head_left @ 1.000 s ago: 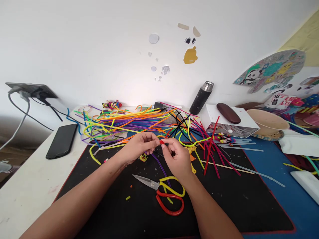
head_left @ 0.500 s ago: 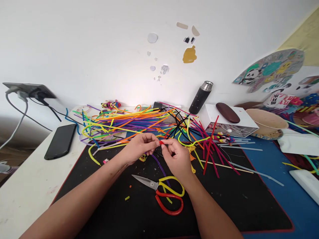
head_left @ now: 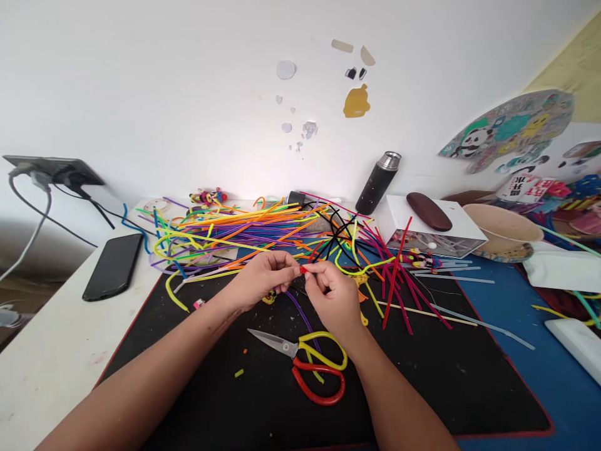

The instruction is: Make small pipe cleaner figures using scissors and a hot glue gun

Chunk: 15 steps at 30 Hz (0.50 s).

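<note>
Between the fingertips of both hands is a small red piece [head_left: 303, 269], probably a bit of pipe cleaner, mostly covered by the fingers. My left hand [head_left: 268, 274] pinches its left end, and my right hand [head_left: 332, 291] pinches it from the right. Both hands hover over the black mat [head_left: 211, 388]. Just below them lie scissors [head_left: 300, 357] with one yellow and one red handle, blades pointing left. A purple pipe cleaner [head_left: 300, 313] runs beneath the hands. Yellow shapes [head_left: 361, 288] show beside my right hand.
A heap of coloured pipe cleaners [head_left: 235, 232] spans the back. Magenta pipe cleaners [head_left: 399, 288] spread on the right. Behind stand a black flask [head_left: 375, 188] and a white box [head_left: 436, 238] with a maroon case [head_left: 429, 212] on top. A phone [head_left: 113, 266] lies at left.
The red piece has turned slightly between the fingertips and less of it shows. Both hands keep nearly the same place; the whole view has shifted very slightly.
</note>
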Tool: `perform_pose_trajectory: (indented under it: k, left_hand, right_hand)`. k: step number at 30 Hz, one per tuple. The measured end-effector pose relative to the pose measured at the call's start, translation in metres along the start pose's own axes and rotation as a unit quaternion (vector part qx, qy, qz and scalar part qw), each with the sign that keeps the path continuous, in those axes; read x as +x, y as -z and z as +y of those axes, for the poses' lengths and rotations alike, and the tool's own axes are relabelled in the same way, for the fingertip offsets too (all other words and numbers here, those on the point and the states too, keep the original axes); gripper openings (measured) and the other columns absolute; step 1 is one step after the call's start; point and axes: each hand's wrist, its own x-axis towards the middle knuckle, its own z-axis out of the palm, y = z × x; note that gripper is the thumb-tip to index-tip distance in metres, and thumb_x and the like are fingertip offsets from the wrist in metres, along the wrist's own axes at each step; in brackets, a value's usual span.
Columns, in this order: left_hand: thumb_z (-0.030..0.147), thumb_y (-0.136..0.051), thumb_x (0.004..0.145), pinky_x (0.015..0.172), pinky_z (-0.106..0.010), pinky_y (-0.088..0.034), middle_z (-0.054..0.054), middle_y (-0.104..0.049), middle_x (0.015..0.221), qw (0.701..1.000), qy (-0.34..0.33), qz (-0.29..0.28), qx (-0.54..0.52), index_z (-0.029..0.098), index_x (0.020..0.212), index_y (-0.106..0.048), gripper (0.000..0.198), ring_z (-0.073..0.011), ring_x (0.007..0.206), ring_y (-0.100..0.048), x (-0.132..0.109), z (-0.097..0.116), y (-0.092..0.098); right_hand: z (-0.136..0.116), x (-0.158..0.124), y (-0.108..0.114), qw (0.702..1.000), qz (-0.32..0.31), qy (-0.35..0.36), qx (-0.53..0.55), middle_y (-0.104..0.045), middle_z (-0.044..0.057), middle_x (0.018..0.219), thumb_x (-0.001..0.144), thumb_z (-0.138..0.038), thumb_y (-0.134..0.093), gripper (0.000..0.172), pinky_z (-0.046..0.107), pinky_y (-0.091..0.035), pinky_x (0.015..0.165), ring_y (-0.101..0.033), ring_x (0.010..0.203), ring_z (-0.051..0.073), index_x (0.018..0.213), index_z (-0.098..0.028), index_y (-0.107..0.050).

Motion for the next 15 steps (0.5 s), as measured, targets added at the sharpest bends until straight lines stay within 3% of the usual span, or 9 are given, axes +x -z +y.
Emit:
perform_pose_trajectory:
  k: [6,12,15]
  left_hand:
    - [0.051,-0.084,0.078,0.054,-0.022,-0.039,0.005,-0.057,0.058,1.0,-0.004,-0.004,-0.001,0.016,0.079,-0.068,0.038,-0.0086,0.052,-0.047,-0.001,0.0015,0.0011]
    - [0.051,-0.084,0.079,0.053,-0.023,-0.039,0.004,-0.057,0.057,1.0,-0.016,0.016,-0.01,0.017,0.078,-0.067,0.039,-0.0094,0.052,-0.047,-0.0019,0.0035,0.0046]
    - [0.051,-0.084,0.078,0.054,-0.023,-0.038,0.004,-0.057,0.058,1.0,-0.013,0.009,-0.007,0.017,0.078,-0.067,0.038,-0.009,0.052,-0.047,-0.002,0.0043,0.0033]
  right_hand:
    - [0.0003,-0.0002,0.0,0.999,0.001,-0.012,0.032,-0.036,-0.01,0.055,0.097,-0.025,-0.061,0.015,0.025,-0.034,0.05,-0.035,0.048,0.01,0.096,-0.017,-0.074]
    - [-0.0001,0.0003,0.0007,0.998,-0.026,-0.032,0.039,-0.043,-0.009,0.056,0.1,-0.032,-0.062,0.023,0.026,-0.039,0.054,-0.042,0.05,0.012,0.113,-0.018,-0.075]
    - [-0.0002,-0.0001,0.0003,0.999,-0.023,-0.025,0.031,-0.044,-0.008,0.056,0.101,-0.033,-0.062,0.021,0.026,-0.038,0.054,-0.042,0.049,0.012,0.108,-0.018,-0.075]
